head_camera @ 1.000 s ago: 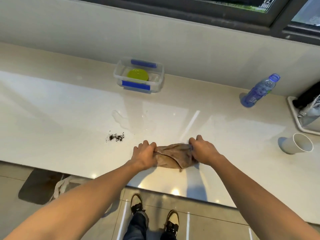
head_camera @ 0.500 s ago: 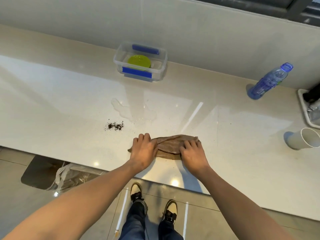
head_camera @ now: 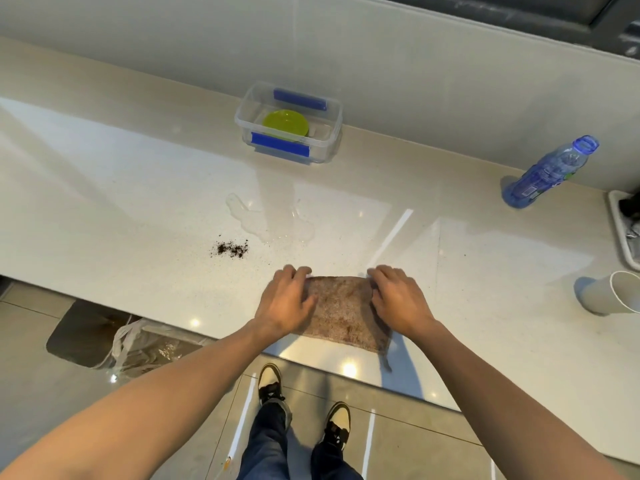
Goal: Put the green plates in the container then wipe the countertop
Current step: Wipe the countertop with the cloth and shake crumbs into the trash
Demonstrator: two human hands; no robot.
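Note:
A brown cloth (head_camera: pixel 343 311) lies spread flat near the front edge of the pale countertop (head_camera: pixel 121 209). My left hand (head_camera: pixel 285 303) presses on its left side and my right hand (head_camera: pixel 398 299) on its right side, fingers at the far corners. A green plate (head_camera: pixel 285 124) sits inside a clear container (head_camera: pixel 332 133) with blue clips at the back by the wall. Dark crumbs (head_camera: pixel 232 249) and a water puddle (head_camera: pixel 266 220) lie on the counter just beyond and left of the cloth.
A blue-tinted plastic bottle (head_camera: pixel 547 171) stands at the back right. A white paper cup (head_camera: pixel 609 297) lies on its side at the right, with a tray (head_camera: pixel 623 230) behind it. A bin with a plastic bag (head_camera: pixel 138 348) stands on the floor to the left.
The cloth was bunched between both hands; now it is unfolded and laid flat, with the hands spread apart on its two sides. The view has tilted down slightly.

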